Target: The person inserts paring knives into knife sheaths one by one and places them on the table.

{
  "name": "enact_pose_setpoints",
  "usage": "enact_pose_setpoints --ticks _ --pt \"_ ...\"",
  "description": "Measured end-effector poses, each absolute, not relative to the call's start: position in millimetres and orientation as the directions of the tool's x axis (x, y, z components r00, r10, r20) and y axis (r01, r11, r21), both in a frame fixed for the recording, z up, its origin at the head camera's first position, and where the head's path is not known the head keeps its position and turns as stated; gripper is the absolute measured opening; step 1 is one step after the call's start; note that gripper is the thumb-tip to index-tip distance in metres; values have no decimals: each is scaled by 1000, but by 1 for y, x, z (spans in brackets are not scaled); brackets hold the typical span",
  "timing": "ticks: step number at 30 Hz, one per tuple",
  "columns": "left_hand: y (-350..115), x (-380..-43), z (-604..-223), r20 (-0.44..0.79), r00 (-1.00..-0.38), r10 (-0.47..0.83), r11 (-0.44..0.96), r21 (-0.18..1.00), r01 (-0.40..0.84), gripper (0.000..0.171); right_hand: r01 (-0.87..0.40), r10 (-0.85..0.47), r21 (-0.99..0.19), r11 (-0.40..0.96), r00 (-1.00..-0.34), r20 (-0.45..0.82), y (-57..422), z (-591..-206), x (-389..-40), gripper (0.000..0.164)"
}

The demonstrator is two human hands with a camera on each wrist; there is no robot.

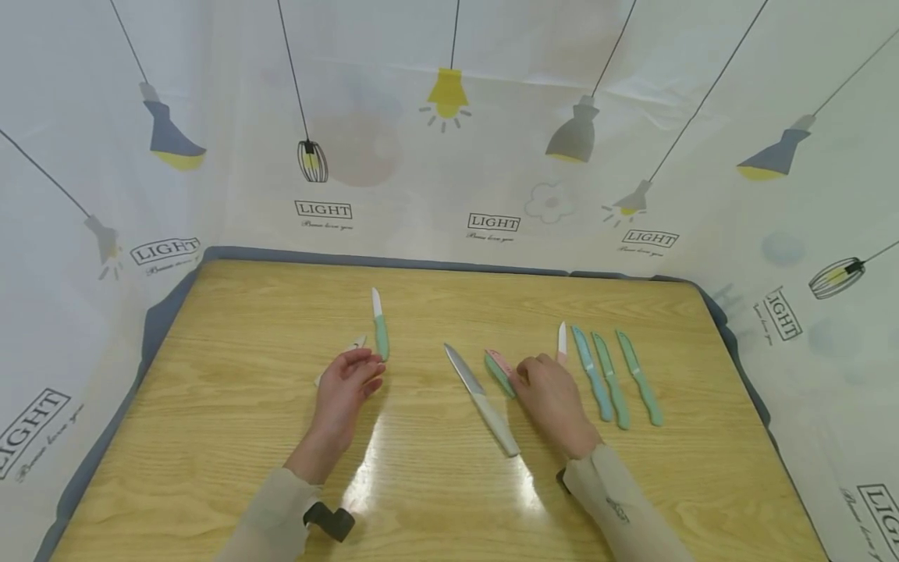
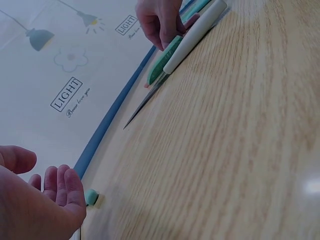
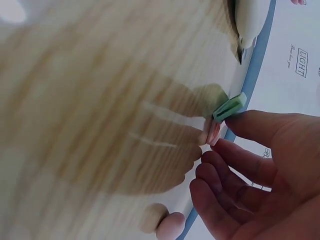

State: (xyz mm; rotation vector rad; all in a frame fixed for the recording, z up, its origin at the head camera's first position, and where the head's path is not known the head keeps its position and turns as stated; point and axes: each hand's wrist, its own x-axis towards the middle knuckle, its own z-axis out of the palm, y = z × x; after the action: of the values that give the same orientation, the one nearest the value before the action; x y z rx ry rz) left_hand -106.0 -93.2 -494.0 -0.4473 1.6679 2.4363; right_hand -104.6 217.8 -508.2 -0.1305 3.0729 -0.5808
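Note:
My right hand (image 1: 551,398) pinches a green blade sheath (image 3: 230,106) and a pink blade sheath (image 3: 214,131) between thumb and forefinger, low over the table. Just left of it lies a large kitchen knife (image 1: 485,406) with a steel blade and cream handle. My left hand (image 1: 342,396) hovers with loosely bent fingers and holds nothing. Beyond its fingertips rests a paring knife (image 1: 381,336) with a white blade and green handle. A cream sheath-like piece (image 1: 359,342) lies partly hidden behind that hand.
Right of my right hand lie a pink-handled knife (image 1: 562,340) with a white blade, a blue knife (image 1: 594,378) and two green knives (image 1: 611,382), roughly side by side. A printed cloth (image 1: 421,195) hangs round the wooden table (image 1: 232,375).

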Motion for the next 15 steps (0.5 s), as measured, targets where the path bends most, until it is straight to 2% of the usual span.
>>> enact_pose_setpoints --ticks 5,15 --pt "-94 -106 -495 -337 -941 -40 -369 880 -299 38 -47 -60 -359 932 -998 -26 214 -506 -109 28" --pt "-90 -105 -498 -326 -944 -50 -359 888 -287 35 -63 -68 -356 933 -998 -4 203 -506 -124 28"
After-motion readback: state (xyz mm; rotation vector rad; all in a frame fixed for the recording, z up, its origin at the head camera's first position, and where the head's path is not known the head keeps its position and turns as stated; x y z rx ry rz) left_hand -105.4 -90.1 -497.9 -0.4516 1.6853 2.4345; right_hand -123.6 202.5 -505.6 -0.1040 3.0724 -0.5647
